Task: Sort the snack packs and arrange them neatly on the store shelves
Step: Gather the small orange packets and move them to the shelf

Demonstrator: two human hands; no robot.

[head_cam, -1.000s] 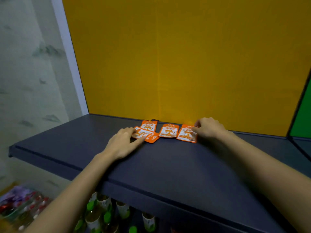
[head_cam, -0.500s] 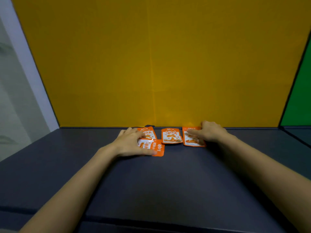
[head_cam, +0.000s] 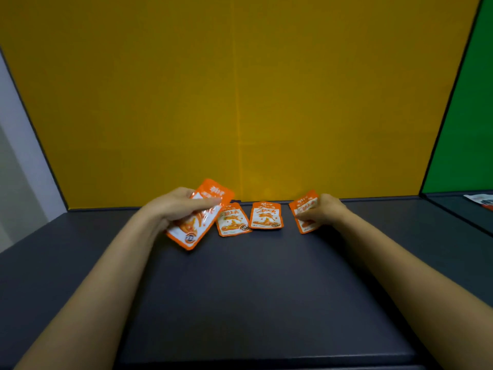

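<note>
two snack packs (head_cam: 232,220) (head_cam: 266,216) lie aligned on the shelf (head_cam: 266,289) between the fingers. left fingers (head_cam: 208,202) pinch a tilted third pack (head_cam: 196,228), right fingers (head_cam: 305,217) a fourth pack (head_cam: 304,202); neither yet placed.

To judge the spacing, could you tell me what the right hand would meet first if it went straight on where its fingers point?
The right hand points left along the shelf, gripping the end pack. Next in that line is probably the middle pack, lying flat; depth is unclear.
</note>
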